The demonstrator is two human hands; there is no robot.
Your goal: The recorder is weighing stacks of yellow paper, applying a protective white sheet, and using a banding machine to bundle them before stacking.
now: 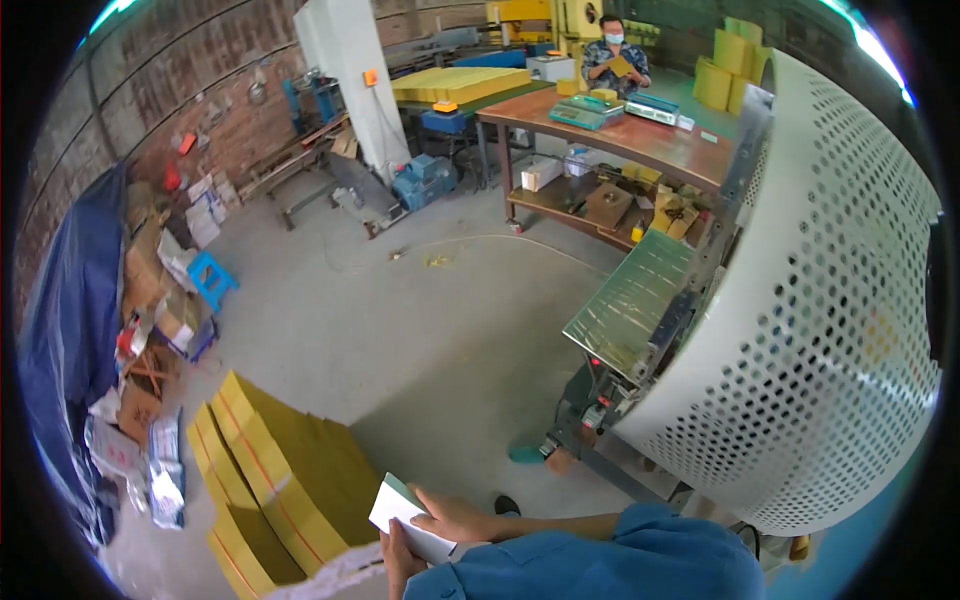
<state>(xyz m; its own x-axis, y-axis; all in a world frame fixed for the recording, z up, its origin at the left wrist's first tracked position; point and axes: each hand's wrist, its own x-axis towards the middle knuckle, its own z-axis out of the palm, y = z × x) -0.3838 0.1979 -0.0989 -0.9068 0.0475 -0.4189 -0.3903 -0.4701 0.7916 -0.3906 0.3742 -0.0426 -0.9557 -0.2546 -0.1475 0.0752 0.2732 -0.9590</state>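
White block (393, 508) in both hands, off any counter, near the lower right edge of the yellow stacks (290, 450) standing on the floor. Whether it touches them: doesn't look so, hard to be sure.

Step, as I judge it: handling or squaring up the block. Next move would call for an even two-sided grip, block kept level, edges kept in line; if it is loose sheets, they could slip.

Left hand (398, 557): fingers closed on the near left side, thumb up along the face. Right hand (452, 518): fingers bent over the far right side, gripping the same block. Underside fingers hidden.

Block: flat, rectangular, white face, pale greenish along the far side, corners crisp, tilted. One piece or many sheets, cannot tell. No marks readable.

Around: perforated white guard (800, 330) to the right, greenish plate (635, 295) beside it. Far off, brown counter (545, 108), a scale (585, 113) near its back left edge; co-worker (612, 65) behind that edge with a yellow card.
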